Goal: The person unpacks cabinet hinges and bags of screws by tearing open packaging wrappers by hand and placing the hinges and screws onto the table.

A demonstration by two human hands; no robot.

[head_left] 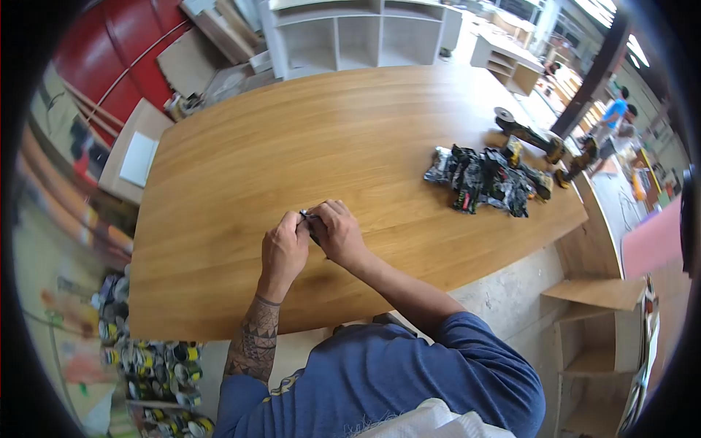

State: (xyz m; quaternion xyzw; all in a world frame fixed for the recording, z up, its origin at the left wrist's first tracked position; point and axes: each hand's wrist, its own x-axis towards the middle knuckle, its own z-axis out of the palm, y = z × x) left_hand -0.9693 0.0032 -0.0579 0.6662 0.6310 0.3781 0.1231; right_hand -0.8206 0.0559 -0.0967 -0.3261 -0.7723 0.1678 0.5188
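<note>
My left hand point(285, 244) and my right hand point(337, 232) meet over the near middle of the wooden tabletop point(241, 168). Pinched between the fingers of both is a small dark packet point(314, 232) with a silvery edge; most of it is hidden by the fingers. Off to the right lies a heap of crumpled black and silver foil packets point(478, 179), apart from my hands. Just beyond that heap rest an angle grinder point(527, 133) and a second yellow and black power tool point(577, 166), close to the table's right edge.
A white shelf unit point(321, 44) stands past the far edge. Cans point(164, 372) crowd the floor at lower left, and a wooden cabinet point(591, 343) is at lower right. Other people, one in a blue shirt point(613, 111), are in the right background.
</note>
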